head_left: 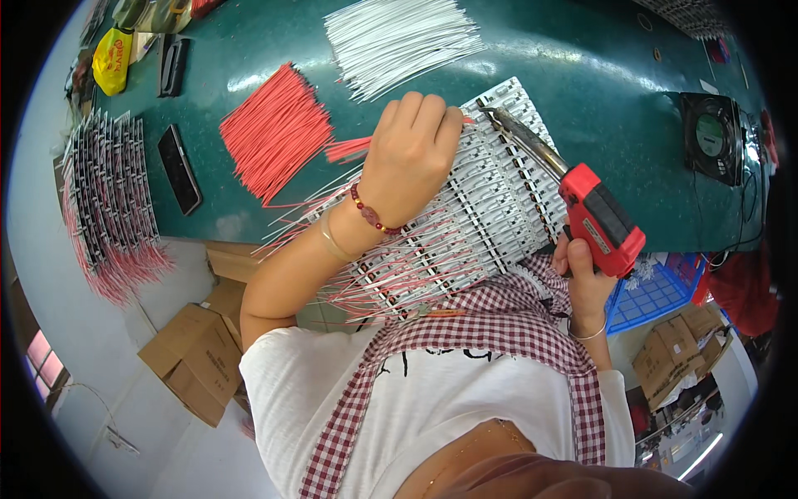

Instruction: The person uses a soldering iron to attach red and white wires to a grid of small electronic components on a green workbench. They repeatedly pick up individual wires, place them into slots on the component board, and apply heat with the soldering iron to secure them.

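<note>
My left hand (pixel 411 150) is closed round a small bunch of red wires (pixel 347 150). Their tail sticks out to its left, and a red wire end shows by the fingertips, over the far edge of a panel of white circuit boards (pixel 499 183). In my right hand (pixel 585 270) is the handle of a red and black soldering gun (pixel 600 218). Its metal shaft points up and left, with the tip at the panel's far rows, close to my left fingertips. Red and white wires (pixel 416 270) trail leftward from the panel's rows. The exact contact at the tip is too small to tell.
On the green table (pixel 607 108) lie a red wire pile (pixel 278 129), a white wire pile (pixel 403 41) and a phone (pixel 179 170). Wired panels (pixel 108 200) stand at the left edge. A black fan (pixel 712 137) sits right, above a blue basket (pixel 652 295). Cardboard boxes (pixel 195 362) are below.
</note>
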Demonstrator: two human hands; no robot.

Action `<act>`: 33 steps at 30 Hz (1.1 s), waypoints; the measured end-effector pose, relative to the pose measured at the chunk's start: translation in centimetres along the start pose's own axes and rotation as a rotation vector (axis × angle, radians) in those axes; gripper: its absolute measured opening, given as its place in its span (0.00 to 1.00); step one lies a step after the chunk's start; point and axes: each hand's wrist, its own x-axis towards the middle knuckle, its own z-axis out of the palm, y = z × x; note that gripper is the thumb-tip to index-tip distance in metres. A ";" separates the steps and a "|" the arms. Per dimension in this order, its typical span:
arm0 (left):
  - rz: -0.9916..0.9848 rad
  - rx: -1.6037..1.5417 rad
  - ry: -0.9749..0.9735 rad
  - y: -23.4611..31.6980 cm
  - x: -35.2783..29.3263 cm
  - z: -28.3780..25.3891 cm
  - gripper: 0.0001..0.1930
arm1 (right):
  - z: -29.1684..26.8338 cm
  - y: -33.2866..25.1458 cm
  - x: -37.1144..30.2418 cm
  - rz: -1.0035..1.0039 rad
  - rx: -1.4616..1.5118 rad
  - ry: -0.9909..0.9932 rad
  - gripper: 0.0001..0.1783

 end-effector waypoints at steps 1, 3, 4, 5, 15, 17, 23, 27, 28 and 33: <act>0.019 -0.012 0.017 0.2 -0.1 -0.1 0.12 | -0.1 0.0 -0.1 0.008 0.010 -0.001 0.23; 0.056 -0.035 0.052 0.8 -0.4 -0.2 0.13 | -0.2 -0.2 -0.2 0.017 0.029 -0.013 0.22; 0.055 -0.047 0.032 0.9 -0.5 0.0 0.13 | -0.2 -0.1 -0.4 0.020 0.039 -0.018 0.22; 0.054 -0.059 0.012 1.0 -0.6 0.2 0.13 | -0.4 0.2 -0.6 0.043 0.047 -0.011 0.18; 0.040 -0.065 -0.005 1.1 -0.9 0.8 0.14 | -1.2 2.2 -1.1 0.028 -0.016 -0.030 0.11; 0.032 -0.062 -0.009 1.3 -0.8 0.7 0.14 | -1.5 2.4 -1.1 0.013 -0.068 -0.032 0.11; 0.021 -0.047 -0.018 1.6 -0.7 0.6 0.13 | -1.7 3.0 -1.3 -0.046 -0.171 -0.027 0.13; 0.023 -0.042 -0.026 1.6 -0.6 0.7 0.12 | -0.5 1.8 -1.4 -0.082 -0.084 0.027 0.22; 0.022 -0.028 -0.031 1.7 -0.6 0.7 0.12 | -0.5 1.5 -1.4 -0.074 -0.057 0.029 0.24; 0.028 0.014 -0.055 1.6 -0.4 0.4 0.12 | -1.0 0.8 -1.6 0.009 0.064 -0.020 0.13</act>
